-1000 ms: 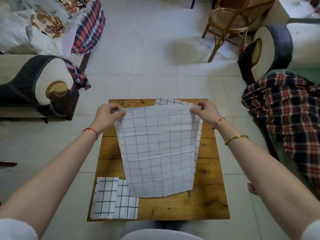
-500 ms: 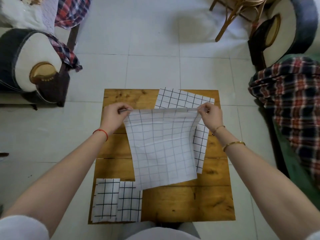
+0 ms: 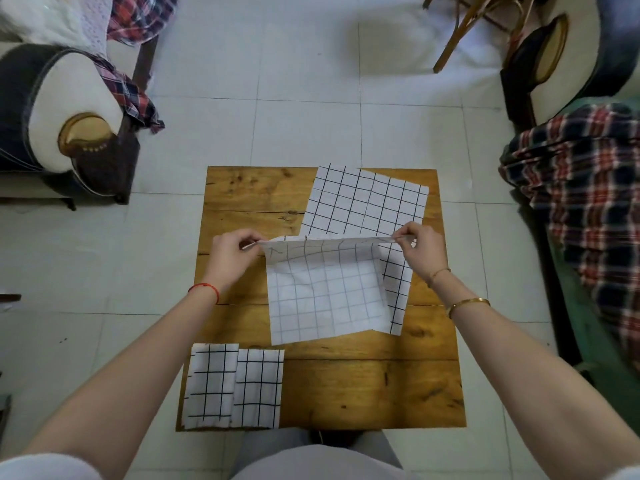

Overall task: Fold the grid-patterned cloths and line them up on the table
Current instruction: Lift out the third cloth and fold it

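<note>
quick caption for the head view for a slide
Both hands, left hand and right hand, hold a grid cloth above the wooden table.

A person stands over a wooden table (image 3: 249, 199) on a tiled floor (image 3: 304, 98). The left hand (image 3: 228, 252) and the right hand (image 3: 420, 247) each pinch a top corner of a grid-patterned cloth (image 3: 325, 292), holding its upper edge stretched between them while the lower part lies on the table. Under it, toward the far right, another grid cloth (image 3: 367, 202) lies flat and unfolded. Two folded cloths (image 3: 235, 389) sit side by side, touching, at the near left corner. A plaid blanket (image 3: 581, 188) covers the seat on the right.
</note>
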